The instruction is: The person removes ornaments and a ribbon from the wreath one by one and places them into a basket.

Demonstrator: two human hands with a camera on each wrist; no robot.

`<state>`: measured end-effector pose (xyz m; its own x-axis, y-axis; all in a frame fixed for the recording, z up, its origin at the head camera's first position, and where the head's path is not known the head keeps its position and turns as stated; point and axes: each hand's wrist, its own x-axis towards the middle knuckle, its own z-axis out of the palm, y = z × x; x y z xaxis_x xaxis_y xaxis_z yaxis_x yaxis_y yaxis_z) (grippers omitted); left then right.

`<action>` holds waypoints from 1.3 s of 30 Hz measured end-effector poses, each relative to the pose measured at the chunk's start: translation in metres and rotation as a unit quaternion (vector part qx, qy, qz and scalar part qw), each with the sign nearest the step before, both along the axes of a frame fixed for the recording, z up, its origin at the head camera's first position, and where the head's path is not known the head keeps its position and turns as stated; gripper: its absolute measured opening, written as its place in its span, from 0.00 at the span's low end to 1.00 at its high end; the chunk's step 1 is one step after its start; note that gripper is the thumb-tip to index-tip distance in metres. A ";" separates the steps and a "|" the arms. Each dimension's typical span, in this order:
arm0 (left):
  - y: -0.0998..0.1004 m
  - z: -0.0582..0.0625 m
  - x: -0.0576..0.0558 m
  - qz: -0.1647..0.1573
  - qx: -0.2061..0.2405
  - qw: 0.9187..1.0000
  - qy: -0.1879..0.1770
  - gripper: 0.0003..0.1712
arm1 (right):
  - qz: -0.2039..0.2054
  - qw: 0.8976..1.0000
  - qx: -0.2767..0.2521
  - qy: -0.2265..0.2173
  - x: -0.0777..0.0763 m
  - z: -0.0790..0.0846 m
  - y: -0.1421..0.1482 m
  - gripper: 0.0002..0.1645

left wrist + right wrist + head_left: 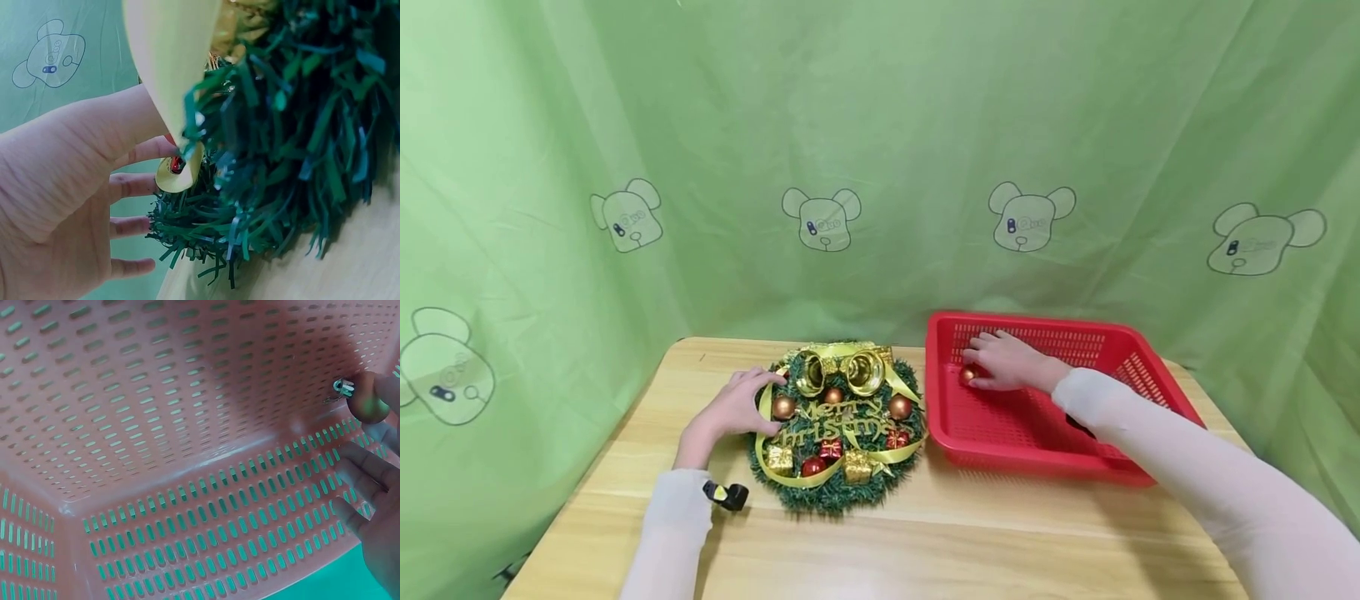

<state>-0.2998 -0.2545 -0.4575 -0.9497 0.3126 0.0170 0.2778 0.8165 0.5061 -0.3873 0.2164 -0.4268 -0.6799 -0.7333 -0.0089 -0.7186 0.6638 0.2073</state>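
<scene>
Wreath [841, 427] at lower centre, largely dressed, with left hand [739, 406] spread wide at its edge, contact unclear; bauble [367, 407] yet unplaced, in basket [1037, 457] at right, pinched by right hand [1009, 360].

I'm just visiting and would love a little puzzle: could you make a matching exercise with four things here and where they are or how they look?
Things:
1. Left hand
2. Basket
3. Right hand
4. Bells

Places, colours or states:
A. Shiny gold, at the far part of the wreath
B. Holding a copper-coloured ball
C. At the wreath's left edge
D. Red, with slotted sides

Right pairs: 1-C, 2-D, 3-B, 4-A
</scene>
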 end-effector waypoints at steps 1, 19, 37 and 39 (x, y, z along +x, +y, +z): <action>0.000 0.000 0.000 0.000 0.000 1.000 0.000 0.47 | -0.001 1.000 0.000 -0.003 0.000 0.000 0.000 0.29; 0.000 -0.001 -0.001 0.001 0.001 1.000 -0.005 0.48 | -0.002 1.000 0.023 0.010 0.004 0.012 -0.009 0.31; -0.001 0.000 -0.001 -0.002 0.008 1.000 -0.009 0.47 | -0.016 1.000 0.018 0.015 0.010 0.035 -0.008 0.32; -0.001 0.000 -0.001 -0.001 0.008 1.000 -0.010 0.48 | -0.019 1.000 0.012 0.016 0.012 0.040 -0.008 0.31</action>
<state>-0.3012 -0.2551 -0.4576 -0.9492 0.3147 0.0029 0.2693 0.8074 0.5249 -0.3755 0.2088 -0.3871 -0.7078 -0.7064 -0.0041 -0.6856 0.6855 0.2451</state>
